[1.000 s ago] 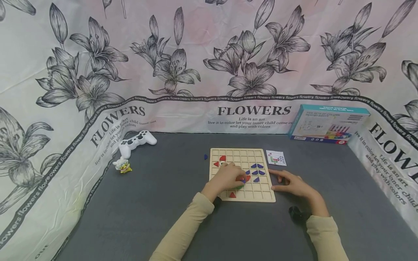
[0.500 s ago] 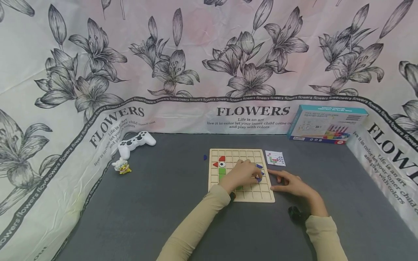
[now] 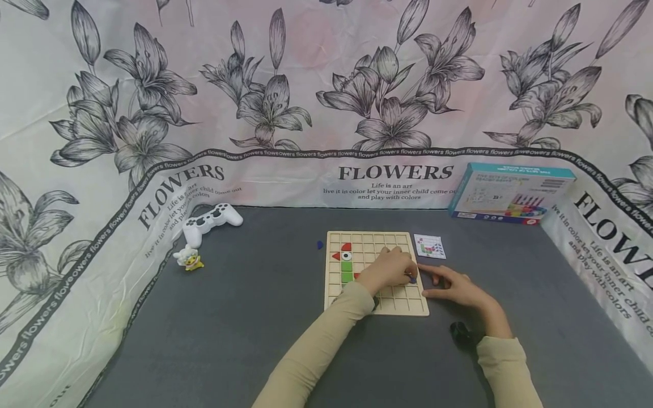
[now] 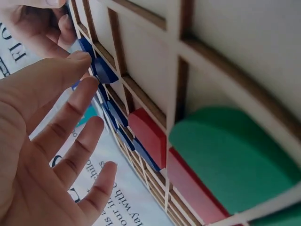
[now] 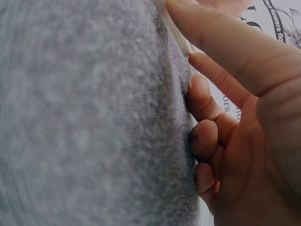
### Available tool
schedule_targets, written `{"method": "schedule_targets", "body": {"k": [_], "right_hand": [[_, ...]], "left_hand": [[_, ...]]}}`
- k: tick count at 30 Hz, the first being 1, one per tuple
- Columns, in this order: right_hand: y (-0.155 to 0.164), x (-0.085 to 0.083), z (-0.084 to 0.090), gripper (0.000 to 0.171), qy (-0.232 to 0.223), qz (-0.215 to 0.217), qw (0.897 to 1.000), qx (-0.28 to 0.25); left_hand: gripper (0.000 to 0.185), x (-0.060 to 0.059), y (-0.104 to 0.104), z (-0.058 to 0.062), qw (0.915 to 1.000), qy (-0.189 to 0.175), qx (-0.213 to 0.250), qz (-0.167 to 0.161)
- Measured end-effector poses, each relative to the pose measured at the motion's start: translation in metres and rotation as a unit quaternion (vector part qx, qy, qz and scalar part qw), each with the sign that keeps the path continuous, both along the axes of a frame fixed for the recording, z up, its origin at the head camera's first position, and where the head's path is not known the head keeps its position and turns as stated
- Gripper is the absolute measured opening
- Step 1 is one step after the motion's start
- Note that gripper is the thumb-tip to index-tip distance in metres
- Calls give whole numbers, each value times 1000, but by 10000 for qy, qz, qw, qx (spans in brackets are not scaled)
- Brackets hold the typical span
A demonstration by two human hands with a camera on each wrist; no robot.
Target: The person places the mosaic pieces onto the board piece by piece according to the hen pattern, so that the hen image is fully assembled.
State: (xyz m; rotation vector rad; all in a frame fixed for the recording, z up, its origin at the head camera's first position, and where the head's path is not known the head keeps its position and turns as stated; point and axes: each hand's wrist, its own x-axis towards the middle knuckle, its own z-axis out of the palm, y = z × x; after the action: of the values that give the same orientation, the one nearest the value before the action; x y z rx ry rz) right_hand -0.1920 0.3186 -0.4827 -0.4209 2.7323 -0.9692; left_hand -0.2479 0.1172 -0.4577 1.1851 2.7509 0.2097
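A wooden grid board (image 3: 417,307) lies on the dark table. My left hand (image 3: 389,268) reaches across it, thumb and forefinger pinching a small blue petal-shaped piece (image 3: 412,280) near the right edge; the other fingers spread loosely. More blue pieces (image 4: 116,112) sit in cells below that hand in the left wrist view, beside a red piece (image 4: 148,134) and a green rounded piece (image 4: 230,155). On the board's left are green squares (image 3: 347,271), an eye piece (image 3: 346,256) and red pieces (image 3: 346,247). My right hand (image 3: 456,288) touches the right edge with extended forefinger and thumb.
A pattern card (image 3: 430,247) lies right of the board's far corner. One loose blue piece (image 3: 319,245) is left of the board. A white game controller (image 3: 211,222) and small figurine (image 3: 189,258) stand farther left; a box (image 3: 512,194) is back right.
My left hand has moved right across the board, from the middle to the right edge, uncovering the green squares and eye piece on the left. The right hand stays at the board's edge.
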Motion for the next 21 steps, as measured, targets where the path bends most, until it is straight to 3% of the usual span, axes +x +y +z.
{"method": "schedule_targets", "body": {"k": [13, 21], "right_hand": [[1, -2, 1, 68, 1, 12, 10000, 79], [0, 0, 0, 67, 135, 84, 9999, 2]], "left_hand": [[21, 1, -8, 1, 9998, 19, -123, -127], [25, 2, -20, 4, 9998, -101, 95, -172]]}}
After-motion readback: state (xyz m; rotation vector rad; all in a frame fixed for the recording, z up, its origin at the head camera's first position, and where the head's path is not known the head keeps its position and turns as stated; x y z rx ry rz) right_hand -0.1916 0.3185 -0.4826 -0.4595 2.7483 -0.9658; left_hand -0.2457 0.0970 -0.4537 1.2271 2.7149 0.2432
